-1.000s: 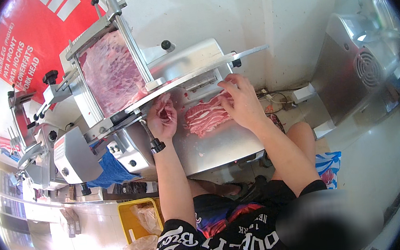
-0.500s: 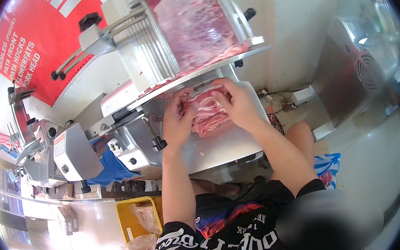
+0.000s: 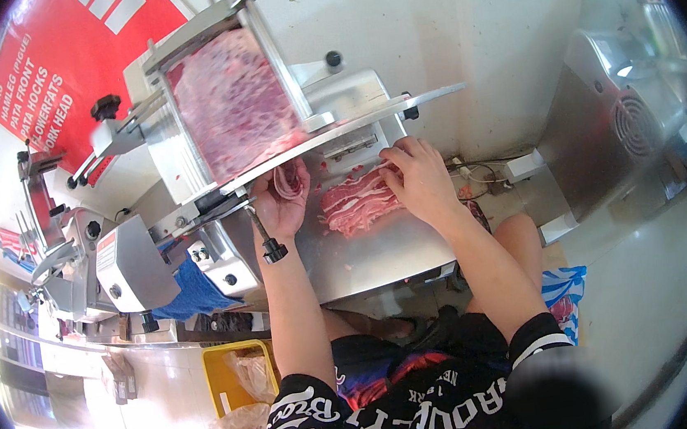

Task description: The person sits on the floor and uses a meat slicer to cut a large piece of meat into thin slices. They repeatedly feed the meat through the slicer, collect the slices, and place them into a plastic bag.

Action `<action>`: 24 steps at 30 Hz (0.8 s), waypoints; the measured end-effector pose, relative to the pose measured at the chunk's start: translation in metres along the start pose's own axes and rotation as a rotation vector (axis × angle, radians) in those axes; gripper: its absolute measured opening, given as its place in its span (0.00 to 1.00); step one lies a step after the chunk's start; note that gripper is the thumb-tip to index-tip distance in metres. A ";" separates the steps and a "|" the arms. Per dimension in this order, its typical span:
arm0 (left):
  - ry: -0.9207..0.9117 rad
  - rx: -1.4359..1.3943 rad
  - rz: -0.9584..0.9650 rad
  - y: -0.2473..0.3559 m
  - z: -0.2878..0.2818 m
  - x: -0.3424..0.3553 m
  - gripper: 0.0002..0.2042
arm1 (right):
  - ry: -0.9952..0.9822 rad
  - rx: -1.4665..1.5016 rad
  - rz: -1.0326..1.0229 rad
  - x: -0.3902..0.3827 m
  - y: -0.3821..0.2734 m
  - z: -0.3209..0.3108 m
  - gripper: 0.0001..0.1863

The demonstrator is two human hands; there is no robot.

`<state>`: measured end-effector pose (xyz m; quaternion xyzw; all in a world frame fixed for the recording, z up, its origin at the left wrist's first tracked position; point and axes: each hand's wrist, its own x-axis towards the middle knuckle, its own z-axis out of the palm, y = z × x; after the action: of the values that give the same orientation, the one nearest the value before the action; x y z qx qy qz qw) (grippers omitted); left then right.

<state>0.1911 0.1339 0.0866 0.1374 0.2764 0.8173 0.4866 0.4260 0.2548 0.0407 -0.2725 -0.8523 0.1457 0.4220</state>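
A metal meat slicer (image 3: pixel 349 98) stands in front of me with a large pink slab of meat (image 3: pixel 233 101) clamped in its carriage. My left hand (image 3: pixel 280 200) is cupped under the blade's edge and holds a curled thin slice of meat (image 3: pixel 289 180). My right hand (image 3: pixel 419 182) rests its fingers on a pile of thin pink slices (image 3: pixel 355 205) lying on the slicer's steel tray (image 3: pixel 380 252).
A red sign (image 3: pixel 48 69) hangs on the wall at upper left. A second slicer-like machine (image 3: pixel 75 257) sits to my left. A yellow bin (image 3: pixel 231 382) with plastic bags is below, a steel appliance (image 3: pixel 625 129) at right, and a blue-white bag (image 3: pixel 567 300) by my leg.
The carriage with the meat slab has slid left. My left hand has left the pile and caught a fresh slice at the blade; my right hand stays on the pile.
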 end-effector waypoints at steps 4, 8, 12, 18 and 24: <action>0.037 -0.143 -0.076 -0.002 -0.030 0.005 0.13 | 0.008 0.045 -0.007 -0.002 0.000 0.000 0.15; -0.011 -0.122 -0.014 -0.004 -0.060 0.010 0.13 | 0.053 0.084 -0.056 0.004 -0.008 -0.004 0.15; -0.016 0.428 0.117 -0.016 -0.025 -0.015 0.20 | -0.052 0.293 0.012 0.014 -0.019 -0.014 0.18; -0.201 1.028 0.194 -0.049 0.024 -0.042 0.24 | -0.172 0.743 0.241 0.017 -0.048 -0.004 0.19; -0.196 1.722 0.355 -0.032 0.005 -0.036 0.21 | -0.152 0.015 0.169 0.003 0.004 -0.013 0.19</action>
<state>0.2343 0.1159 0.0737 0.5663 0.7277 0.3735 0.1016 0.4364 0.2597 0.0484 -0.3282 -0.8548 0.2075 0.3442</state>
